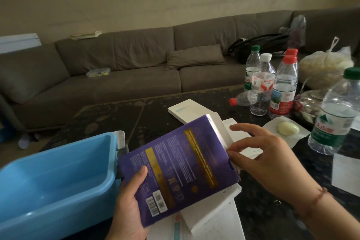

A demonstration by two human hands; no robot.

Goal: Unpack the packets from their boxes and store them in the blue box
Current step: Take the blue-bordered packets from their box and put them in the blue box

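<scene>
My left hand (129,198) grips the lower left corner of a flat purple box (181,163), thumb on its printed back. The box is tilted, its open end up and to the right. My right hand (261,154) is at that open side, fingertips pinching a white packet (228,142) that sticks out of the box. The blue box (56,177) stands at the lower left, its inside bare in what I can see. A white box (187,112) lies flat on the dark table behind the purple one. More white boxes (210,214) lie under the purple box.
Several water bottles (282,87) stand at the right, one lying down, one large bottle (335,115) near the front right. A pale oval item on a white napkin (288,128), a glass bowl, and a filled plastic bag (325,66) sit beyond. A grey sofa (136,68) runs behind the table.
</scene>
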